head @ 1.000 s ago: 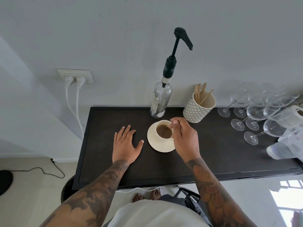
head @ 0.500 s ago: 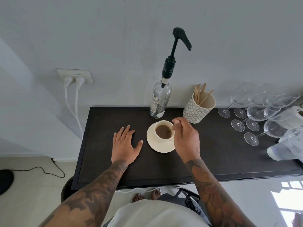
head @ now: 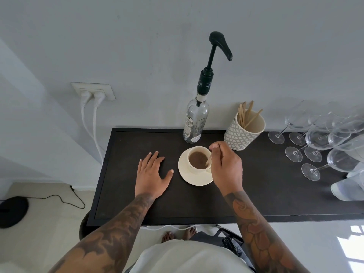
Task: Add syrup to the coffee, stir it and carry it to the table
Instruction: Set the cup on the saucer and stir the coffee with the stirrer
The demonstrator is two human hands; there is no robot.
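Head view, wooden stirrer point(head: 209, 160) (thin) in round cup point(head: 199, 160)

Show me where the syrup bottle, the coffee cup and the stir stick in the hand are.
syrup bottle point(head: 194, 123): head view, on the clear glass body.
coffee cup point(head: 192, 167): head view, on its cream outer wall.
stir stick point(head: 209, 160): head view, on the wooden shaft above the coffee.

Head camera looks steeply down, close over the counter point(head: 137, 194).
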